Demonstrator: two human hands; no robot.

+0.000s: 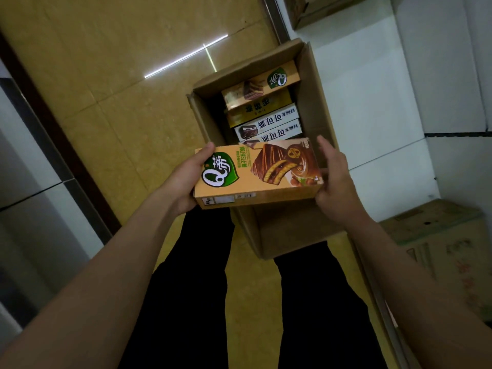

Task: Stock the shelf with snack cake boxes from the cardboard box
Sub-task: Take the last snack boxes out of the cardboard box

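Both hands' grip [257,179] round snack cake box [250,182]

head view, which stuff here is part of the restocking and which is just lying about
Job: orange snack cake box held by left hand and right hand; open cardboard box; white snack boxes inside.
Lying about: closed carton, right.

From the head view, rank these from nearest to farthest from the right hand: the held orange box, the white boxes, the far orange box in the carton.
1. Held orange box, in the right hand.
2. White boxes, mid-carton.
3. Far orange box, at the carton's far end.
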